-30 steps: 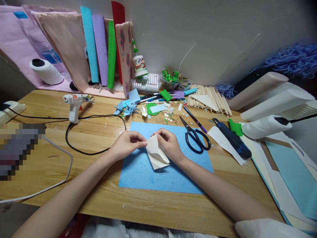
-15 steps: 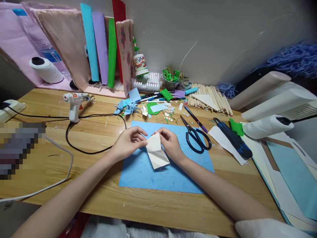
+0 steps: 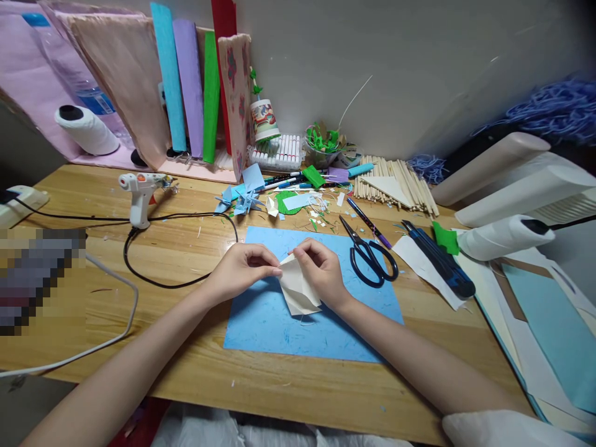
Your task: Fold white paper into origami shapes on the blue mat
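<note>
A creased piece of cream paper [image 3: 298,294] is held above a blue sheet [image 3: 261,335] on the wooden table. My left hand [image 3: 242,268] pinches its upper left corner between thumb and fingers. My right hand [image 3: 323,273] grips the paper's top and right side, its thumb near the upper edge. Fold lines run across the paper, and part of it is hidden behind the right fingers. Black-handled scissors [image 3: 372,264] lie just right of my right hand, partly on the blue sheet.
A white glue gun [image 3: 139,198] stands at the left with its black cord looping toward my left hand. A blue utility knife [image 3: 437,261] lies on white paper at the right. Behind are folded blue paper shapes [image 3: 246,202], wooden sticks [image 3: 395,183] and a marker pen [image 3: 370,223].
My right hand has shifted slightly and now covers more of the paper's right side. The paper's upper part looks more bent. My left hand still pinches the corner, a little further right.
</note>
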A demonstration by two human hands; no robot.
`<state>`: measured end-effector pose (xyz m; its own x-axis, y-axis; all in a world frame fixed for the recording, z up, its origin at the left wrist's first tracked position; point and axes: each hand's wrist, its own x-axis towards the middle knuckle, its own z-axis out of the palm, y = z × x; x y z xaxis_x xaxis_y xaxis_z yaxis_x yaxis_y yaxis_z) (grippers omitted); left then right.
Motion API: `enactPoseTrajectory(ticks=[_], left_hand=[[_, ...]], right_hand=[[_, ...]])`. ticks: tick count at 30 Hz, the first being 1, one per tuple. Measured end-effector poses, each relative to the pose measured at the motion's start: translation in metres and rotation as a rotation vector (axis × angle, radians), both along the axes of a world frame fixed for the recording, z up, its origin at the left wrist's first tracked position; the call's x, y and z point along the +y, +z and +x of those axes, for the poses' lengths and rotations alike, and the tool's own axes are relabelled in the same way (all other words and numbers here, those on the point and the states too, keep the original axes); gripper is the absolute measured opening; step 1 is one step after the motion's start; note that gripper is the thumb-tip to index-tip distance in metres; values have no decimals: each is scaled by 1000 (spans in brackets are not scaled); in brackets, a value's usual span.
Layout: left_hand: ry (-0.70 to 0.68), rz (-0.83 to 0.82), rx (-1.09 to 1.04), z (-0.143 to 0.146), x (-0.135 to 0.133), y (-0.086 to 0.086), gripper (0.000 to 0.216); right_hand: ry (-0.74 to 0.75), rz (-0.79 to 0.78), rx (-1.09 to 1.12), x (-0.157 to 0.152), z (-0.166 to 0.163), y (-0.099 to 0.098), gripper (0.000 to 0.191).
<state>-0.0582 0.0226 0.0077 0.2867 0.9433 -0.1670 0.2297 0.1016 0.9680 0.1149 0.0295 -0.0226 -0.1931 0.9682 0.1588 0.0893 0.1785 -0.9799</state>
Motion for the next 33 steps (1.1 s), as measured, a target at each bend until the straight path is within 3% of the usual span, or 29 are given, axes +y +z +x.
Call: enactPoseTrajectory(ticks=[4, 8, 13, 20, 28, 33], left_hand=[[63, -31, 20, 1, 0, -1, 13], [118, -82, -90, 1, 1, -2, 23], [109, -67, -128, 0, 1, 0, 37], [106, 48, -78, 2, -3, 2, 32], [108, 175, -15, 5, -5, -1, 20], [96, 173, -21, 0, -2, 3, 18]], right_hand=[[12, -33, 15, 2, -1, -1, 21], [51, -74, 58, 5, -1, -3, 21], [92, -75, 36, 6, 1, -2, 30], [118, -47, -20, 5, 0, -2, 15], [228, -8, -52, 3, -2, -2, 13], [272, -26, -83, 5, -1, -3, 11]])
